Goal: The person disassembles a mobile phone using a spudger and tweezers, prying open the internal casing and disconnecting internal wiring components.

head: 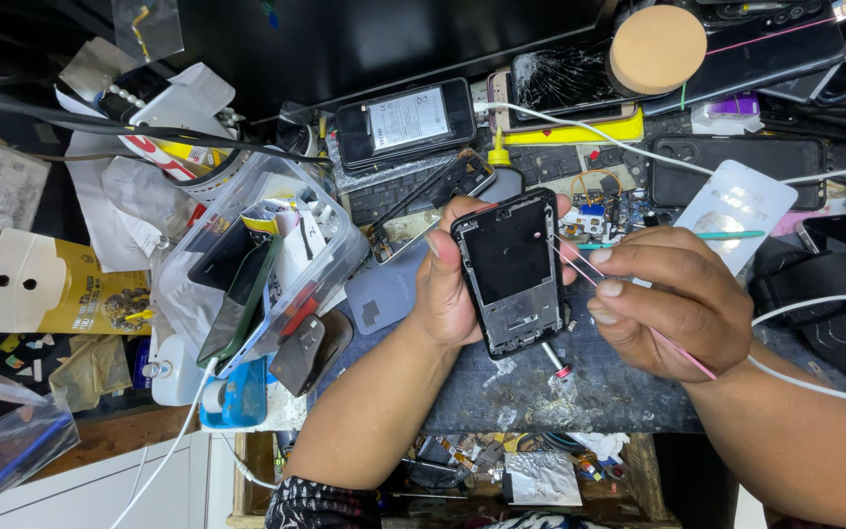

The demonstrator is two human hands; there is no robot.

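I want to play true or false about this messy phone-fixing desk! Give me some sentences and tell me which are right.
1. The left hand holds an opened phone frame. True.
2. The right hand holds a hammer. False: it holds a thin pink tool.
3. A phone with a cracked screen lies at the back. True.
4. The round tan pad lies inside the clear plastic tub. False: it lies at the back right, far from the tub.

Opened black phone frame (pixel 509 274), upright, tilted slightly; thin pink tool (pixel 638 318) across its edge.

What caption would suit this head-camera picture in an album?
Left hand holds an opened phone frame while the right hand works it with pink tweezers.
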